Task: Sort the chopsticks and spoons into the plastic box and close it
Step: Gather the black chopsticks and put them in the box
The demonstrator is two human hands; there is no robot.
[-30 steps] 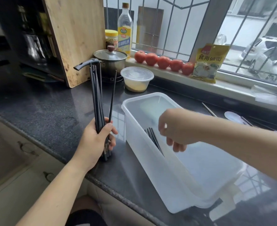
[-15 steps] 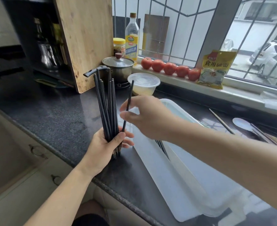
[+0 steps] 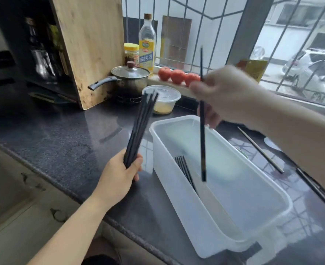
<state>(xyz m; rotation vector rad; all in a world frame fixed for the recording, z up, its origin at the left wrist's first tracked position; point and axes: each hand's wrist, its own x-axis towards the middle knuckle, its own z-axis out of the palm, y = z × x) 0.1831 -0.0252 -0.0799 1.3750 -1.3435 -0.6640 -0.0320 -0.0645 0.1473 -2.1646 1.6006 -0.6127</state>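
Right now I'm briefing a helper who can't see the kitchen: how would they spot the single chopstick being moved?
Start at the white plastic box on the dark countertop. Above its open top the right hand pinches one black chopstick, hanging nearly upright with its tip over the box. Unlike the bundle of chopsticks gripped in the left hand or those lying inside the box, it is alone and in mid-air.

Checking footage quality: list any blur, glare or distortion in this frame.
Head view: right hand and its single chopstick motion-blurred; window daylight glares off the dark countertop; wide-angle lens bows the window bars; left hand sharp.
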